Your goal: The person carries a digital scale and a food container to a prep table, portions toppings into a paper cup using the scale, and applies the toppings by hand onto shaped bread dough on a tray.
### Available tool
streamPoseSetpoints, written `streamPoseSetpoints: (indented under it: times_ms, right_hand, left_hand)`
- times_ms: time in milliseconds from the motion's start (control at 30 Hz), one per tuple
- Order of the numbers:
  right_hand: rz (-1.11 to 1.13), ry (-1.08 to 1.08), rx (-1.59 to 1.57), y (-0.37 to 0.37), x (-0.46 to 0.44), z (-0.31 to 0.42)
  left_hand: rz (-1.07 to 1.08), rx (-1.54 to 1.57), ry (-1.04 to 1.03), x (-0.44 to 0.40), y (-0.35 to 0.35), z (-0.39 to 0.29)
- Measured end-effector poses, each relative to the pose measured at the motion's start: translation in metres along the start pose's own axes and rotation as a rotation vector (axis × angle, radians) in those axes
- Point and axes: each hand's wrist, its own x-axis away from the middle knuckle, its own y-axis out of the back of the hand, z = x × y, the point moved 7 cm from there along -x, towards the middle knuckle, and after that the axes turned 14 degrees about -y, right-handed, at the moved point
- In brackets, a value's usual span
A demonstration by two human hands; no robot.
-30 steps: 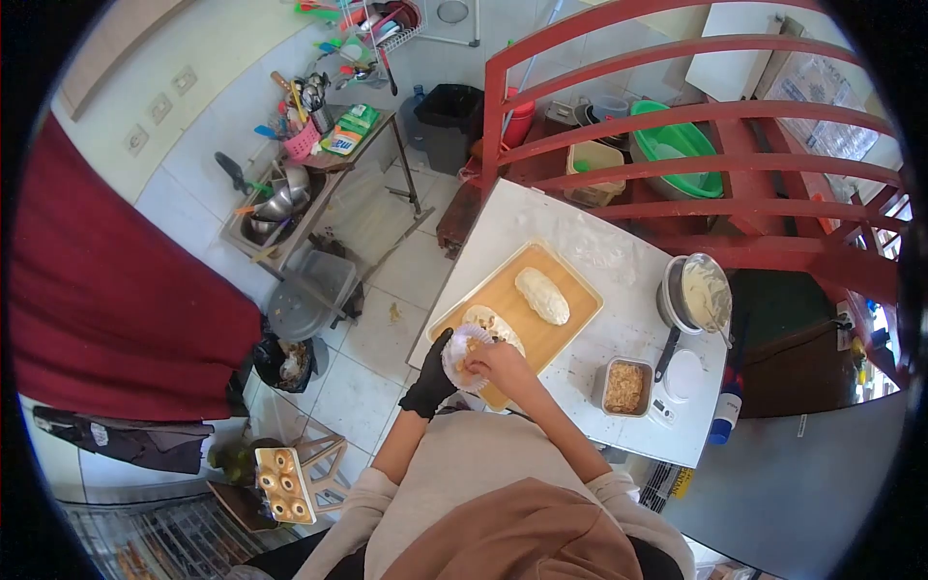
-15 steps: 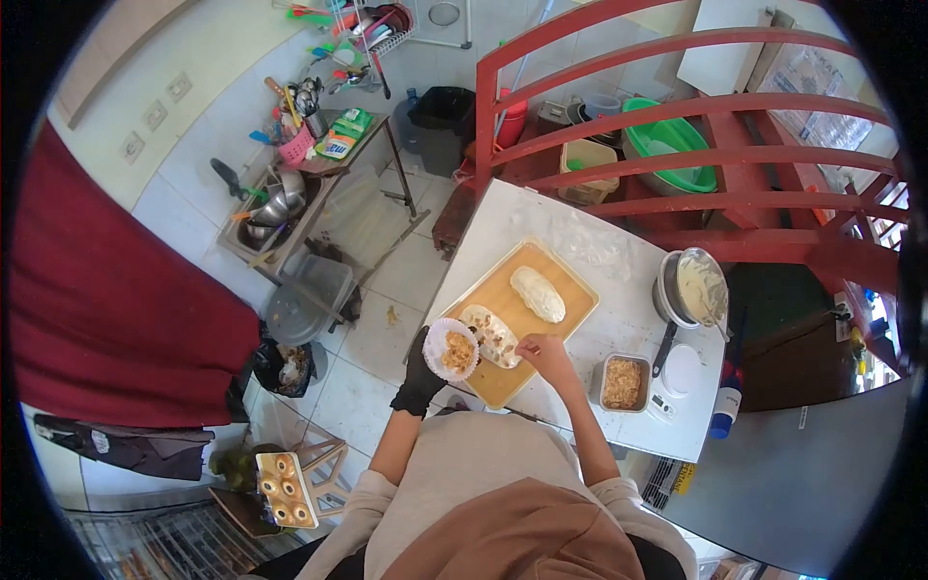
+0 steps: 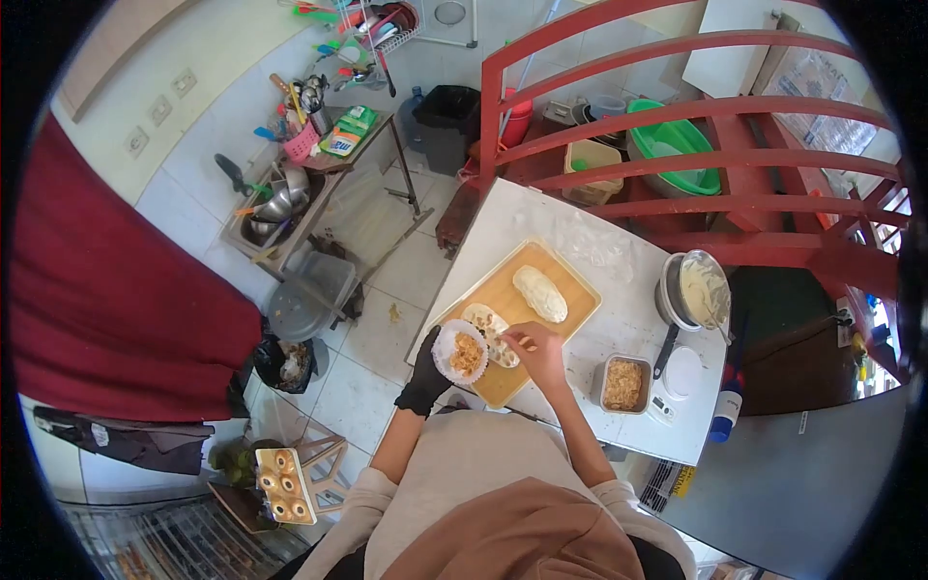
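My left hand [image 3: 423,375], in a black glove, is closed around a white fluted paper cup [image 3: 441,350]. Golden-brown crumbly bits [image 3: 467,356] fill the cup. My right hand [image 3: 541,352] is bare, its fingertips pinched together just right of the cup; whatever they hold is too small to make out. Below them, a cream-coated oval piece of bread [image 3: 480,316] carries scattered brown bits and is partly hidden by the cup and my right hand. Another cream-coated oval piece [image 3: 539,294], plain on top, lies farther back on the same wooden-coloured tray [image 3: 580,292].
On the white table [image 3: 590,333], a metal tin of crumbs [image 3: 623,385] stands at right, beside a digital scale [image 3: 663,410] and a black-handled tool [image 3: 665,350]. Behind them is a bowl of cream [image 3: 704,290]. A red railing [image 3: 677,169] borders the table's far side.
My right hand has shifted slightly left and up, closer to the cup. The cup has moved a little right over the near bread piece, covering more of it.
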Motion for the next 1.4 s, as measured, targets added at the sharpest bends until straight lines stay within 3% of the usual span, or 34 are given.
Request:
streamPoseSetpoints:
  times_ms: [67,133,167,233,300,467,567,700,767,800,867,933,1000,1067,1200,1267,1400]
  right_hand:
    - [0.105,0.018,-0.119,-0.013,0.002,0.009]
    - [0.371,0.312,0.118,-0.046,0.013,0.023]
    - [0.372,0.313,0.118,-0.052,0.014,0.022]
    - [0.324,0.402,0.246,-0.065,0.018,0.021]
    - [0.349,0.359,0.269,-0.072,0.017,0.014]
    - [0.377,0.311,0.296,-0.076,0.014,0.006]
    - [0.357,0.346,0.204,-0.069,0.012,0.011]
    - [0.300,0.127,-0.012,-0.044,0.002,0.017]
    - [0.260,0.012,-0.073,-0.030,-0.006,0.007]
    - [0.176,-0.025,-0.100,-0.019,-0.011,-0.003]
    - [0.092,-0.061,-0.127,-0.001,-0.018,-0.025]
    - [0.133,-0.106,0.178,0.002,-0.019,-0.052]
    - [0.170,-0.190,0.178,0.000,-0.016,-0.072]
    - [0.137,-0.103,0.196,-0.003,-0.015,-0.078]
    - [0.106,-0.131,0.200,-0.007,-0.015,-0.087]
    - [0.069,-0.136,0.263,-0.006,-0.015,-0.087]
    - [0.048,-0.159,0.269,-0.002,-0.018,-0.089]
  left_hand:
    - [0.008,-0.058,0.015,-0.002,-0.005,0.003]
    - [-0.059,0.217,0.192,-0.003,-0.004,0.020]
    - [0.083,-0.241,0.016,-0.007,-0.006,0.012]
    - [0.058,-0.169,0.028,-0.002,-0.005,0.014]
    - [0.034,-0.095,0.040,-0.001,-0.005,0.013]
    - [0.138,-0.507,-0.035,-0.002,0.002,0.009]
    - [0.115,-0.462,-0.008,-0.003,0.007,0.014]
    - [0.195,-0.583,-0.052,-0.009,0.007,0.016]
    - [-0.217,0.427,0.331,0.000,0.006,0.032]
    - [-0.215,0.426,0.334,0.002,0.004,0.029]
    - [-0.008,-0.126,0.091,-0.003,0.005,0.005]
    - [0.052,-0.011,0.047,-0.004,-0.002,-0.001]
    - [0.112,0.104,0.003,-0.006,-0.003,-0.003]
    - [0.134,-0.288,-0.040,-0.009,0.011,0.000]
    - [0.182,-0.529,-0.080,-0.009,0.003,-0.011]
    - [0.291,-0.835,-0.178,-0.008,-0.005,-0.019]
    - [0.164,-0.483,-0.092,-0.010,0.011,-0.007]
